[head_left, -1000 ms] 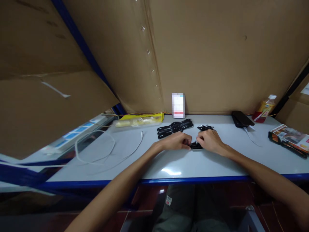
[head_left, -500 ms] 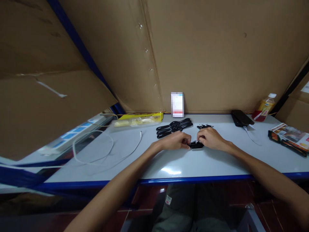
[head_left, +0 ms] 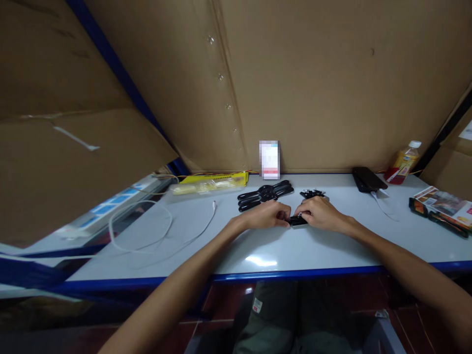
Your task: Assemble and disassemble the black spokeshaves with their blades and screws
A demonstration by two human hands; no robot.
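Low over the white table, my left hand is closed on the left end of a small black part. From the other side, my right hand pinches at the top of the same part, its fingertips hiding some of it. Just behind my left hand lie several long black pieces with rounded ends, stacked crosswise. A small heap of black and metallic bits rests behind my right hand.
On the table a white cable curls at left, near a yellow packet. A lit phone leans on the cardboard wall. At right are a dark case, a bottle and dark-handled tools.
My right hand has shifted slightly left and closer to my left hand, now covering more of the black part. The whole view has moved a little.
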